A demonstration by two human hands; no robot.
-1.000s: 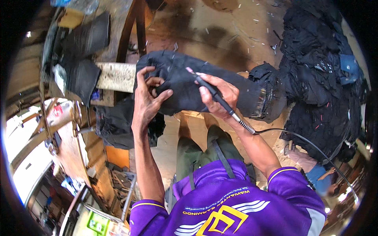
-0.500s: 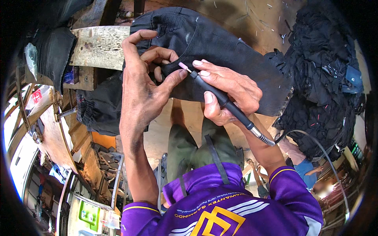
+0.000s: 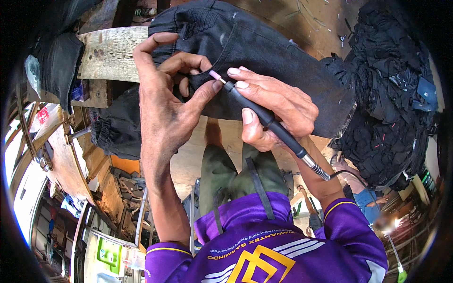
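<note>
Left hand holding black garment, right hand gripping black pen-shaped tool, pink tip beside left thumb; dark cloth heap at right

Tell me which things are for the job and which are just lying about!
For the job, it seems:
black pen-shaped tool, in the right hand
black garment, under the left hand
pale board at garment's end

Lying about, probably:
black cloth heap
crumpled plastic
</note>
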